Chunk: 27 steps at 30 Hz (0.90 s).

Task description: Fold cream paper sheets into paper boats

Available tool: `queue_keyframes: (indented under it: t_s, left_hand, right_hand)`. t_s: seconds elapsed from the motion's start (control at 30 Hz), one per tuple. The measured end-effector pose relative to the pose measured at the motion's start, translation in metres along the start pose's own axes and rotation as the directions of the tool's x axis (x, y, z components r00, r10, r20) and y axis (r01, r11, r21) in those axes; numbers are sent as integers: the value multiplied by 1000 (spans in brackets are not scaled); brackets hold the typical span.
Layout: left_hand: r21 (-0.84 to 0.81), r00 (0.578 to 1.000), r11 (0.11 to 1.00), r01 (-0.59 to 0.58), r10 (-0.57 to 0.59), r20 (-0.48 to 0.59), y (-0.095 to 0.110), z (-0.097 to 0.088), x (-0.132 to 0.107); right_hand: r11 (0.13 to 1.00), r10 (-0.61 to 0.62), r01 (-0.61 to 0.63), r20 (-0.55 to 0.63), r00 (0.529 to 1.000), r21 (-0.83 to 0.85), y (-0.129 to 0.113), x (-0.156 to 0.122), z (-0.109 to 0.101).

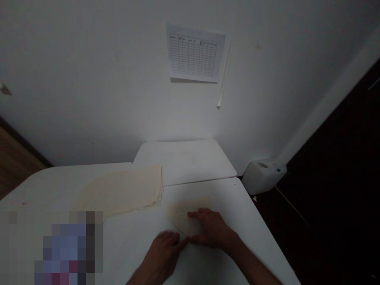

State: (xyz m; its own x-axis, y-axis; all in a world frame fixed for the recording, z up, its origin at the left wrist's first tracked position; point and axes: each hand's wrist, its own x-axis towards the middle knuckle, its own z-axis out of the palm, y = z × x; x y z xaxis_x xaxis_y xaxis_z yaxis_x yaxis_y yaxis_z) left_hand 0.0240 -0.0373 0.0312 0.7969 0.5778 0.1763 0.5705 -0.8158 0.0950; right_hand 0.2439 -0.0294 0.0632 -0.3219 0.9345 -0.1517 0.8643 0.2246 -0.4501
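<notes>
So the right hand (211,227) spreads wide on beige paper (179,211), left hand's (164,250) grip unclear

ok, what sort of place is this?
Probably a small workroom, though I can't be certain: white tables stand by a bare-looking wall, a stack of cream sheets lies on them, and a printed grid form hangs above.

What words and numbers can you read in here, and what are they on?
Printed sheet on the wall: a table with small words along its top row, too small and blurred to read.
Stack of pale sheets: no writing that I can see.
Small pale sheet at the hands: none that I can see.
</notes>
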Motion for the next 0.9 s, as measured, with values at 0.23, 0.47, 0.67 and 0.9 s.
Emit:
queue_keyframes:
  t_s: [0.23, 0.47, 0.67, 0.9]
  left_hand:
    - [58, 981, 979, 194, -192, -34, -15, 9, -6]
    - [139, 890, 880, 454, -440, -119, -50, 14, -13]
    - [132, 858, 861, 491, -451, -248, -47, 14, -12]
    - [-200, 938, 974, 109, -168, -305, -22, 12, 13]
  right_hand:
    - [1000, 29, -30, 41, 999, 6, -1, 0, -2]
    - [1000, 15, -15, 26, 1000, 23, 0, 0, -1]
    - [999, 18, -18, -3, 1000, 33, 2, -1, 2]
    - [999, -6, 6, 0, 1000, 46, 4, 1, 3]
